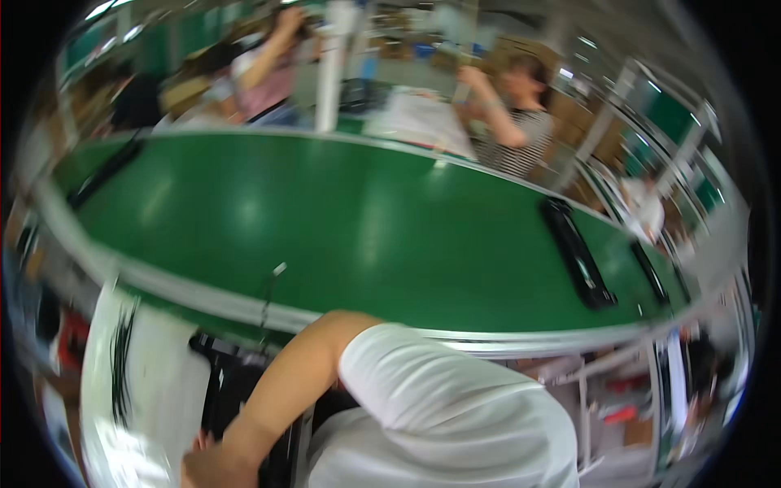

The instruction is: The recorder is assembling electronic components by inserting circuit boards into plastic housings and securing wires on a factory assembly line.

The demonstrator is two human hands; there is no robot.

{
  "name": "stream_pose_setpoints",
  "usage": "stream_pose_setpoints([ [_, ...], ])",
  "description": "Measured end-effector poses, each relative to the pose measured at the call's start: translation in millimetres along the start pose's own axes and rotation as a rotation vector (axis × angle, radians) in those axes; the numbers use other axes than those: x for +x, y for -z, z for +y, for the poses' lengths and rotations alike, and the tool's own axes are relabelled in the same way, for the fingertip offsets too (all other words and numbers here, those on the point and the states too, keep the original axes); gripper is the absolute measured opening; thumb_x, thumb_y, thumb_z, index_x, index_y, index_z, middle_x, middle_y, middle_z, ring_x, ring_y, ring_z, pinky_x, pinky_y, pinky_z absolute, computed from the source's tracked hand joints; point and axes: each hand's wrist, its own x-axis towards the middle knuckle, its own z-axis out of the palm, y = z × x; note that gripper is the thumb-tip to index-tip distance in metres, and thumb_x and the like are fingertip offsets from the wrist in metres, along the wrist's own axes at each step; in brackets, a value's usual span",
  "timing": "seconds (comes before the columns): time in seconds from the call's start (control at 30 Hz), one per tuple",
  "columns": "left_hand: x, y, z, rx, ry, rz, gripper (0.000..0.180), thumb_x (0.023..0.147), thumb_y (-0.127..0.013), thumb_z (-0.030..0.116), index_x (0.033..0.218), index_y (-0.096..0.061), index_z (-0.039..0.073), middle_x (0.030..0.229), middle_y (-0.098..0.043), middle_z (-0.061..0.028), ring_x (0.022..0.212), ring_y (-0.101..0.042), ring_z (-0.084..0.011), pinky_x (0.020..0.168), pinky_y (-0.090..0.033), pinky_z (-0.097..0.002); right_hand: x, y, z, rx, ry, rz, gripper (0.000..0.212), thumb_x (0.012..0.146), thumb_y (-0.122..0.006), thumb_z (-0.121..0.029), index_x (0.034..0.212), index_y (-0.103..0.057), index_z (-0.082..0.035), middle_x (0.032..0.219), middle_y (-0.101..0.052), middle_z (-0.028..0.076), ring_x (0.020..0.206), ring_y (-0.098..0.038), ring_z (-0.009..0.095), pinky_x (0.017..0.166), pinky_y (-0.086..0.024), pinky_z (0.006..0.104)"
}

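My right arm, in a white short sleeve, bends across the lower middle, and its forearm runs down to the left. At the lower left edge my right hand [218, 465] is beside a long black plastic part [236, 382], blurred and cut off by the frame. Its fingers are mostly hidden, so I cannot tell whether they grip the part. The black part lies at the near side of the conveyor, partly behind my forearm. A thin dark cable [267, 305] with a pale tip rises near its far end. My left hand does not show.
A green conveyor belt [325, 220] with a metal rim stretches across. Long black parts lie on it: one [578, 252] at the right, another [106, 172] at the far left. Black cables [124, 358] rest on a white surface [154, 366]. Several people work beyond the belt.
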Motion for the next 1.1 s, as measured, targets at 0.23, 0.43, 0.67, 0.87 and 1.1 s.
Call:
stream_pose_setpoints([
  [0.23,-13.4,50.0,-8.3,-0.021,-0.096,0.026,0.039,0.099,-0.045,0.031,0.131,-0.052,0.009,0.124,-0.057,-0.0196,0.103,-0.06,-0.0359,0.085,-0.05,-0.0473,-11.9,-68.3,55.5,1.068,0.447,0.45,0.027,0.089,-0.061,-0.031,0.085,-0.067,-0.004,0.096,-0.061,0.014,0.097,-0.058,0.029,0.084,-0.049,0.0422],
  [0.43,-35.9,21.1,-64.1,0.26,-0.516,-0.093,0.04,0.098,-0.043,0.036,0.132,-0.056,0.018,0.135,-0.051,-0.0203,0.115,-0.052,-0.0431,0.091,-0.044,-0.0542,-43.2,-108.9,37.4,1.13,0.102,0.15,0.032,0.074,-0.068,-0.036,0.07,-0.069,-0.005,0.073,-0.067,0.012,0.073,-0.066,0.033,0.062,-0.051,0.0428],
  [0.67,-33.4,28.7,-43.4,0.211,-0.249,-0.122,0.039,0.098,-0.041,0.037,0.13,-0.059,0.023,0.138,-0.049,-0.0182,0.118,-0.048,-0.0425,0.094,-0.04,-0.0553,-42.4,-92.1,53.4,1.152,0.085,-0.122,0.021,0.067,-0.066,-0.024,0.069,-0.068,-0.003,0.075,-0.068,0.014,0.074,-0.066,0.034,0.062,-0.052,0.0438],
  [0.87,-18.8,38.9,-23.4,0.149,-0.04,-0.318,0.042,0.097,-0.04,0.041,0.131,-0.058,0.023,0.143,-0.043,-0.0171,0.124,-0.042,-0.0407,0.1,-0.033,-0.0556,-39.9,-88.7,56.2,1.224,0.058,-0.251,0.023,0.058,-0.063,-0.015,0.075,-0.068,-0.002,0.077,-0.068,0.016,0.073,-0.067,0.036,0.062,-0.053,0.0442],
  [1.1,-19.0,34.9,-25.9,0.117,-0.024,-0.354,0.047,0.097,-0.037,0.045,0.132,-0.056,0.021,0.148,-0.037,-0.0158,0.126,-0.039,-0.0403,0.101,-0.029,-0.0562,-76.6,-57.7,71.1,1.215,0.091,0.308,0.025,0.065,-0.067,-0.02,0.084,-0.063,-0.004,0.089,-0.064,0.011,0.087,-0.062,0.031,0.071,-0.053,0.0412],
])
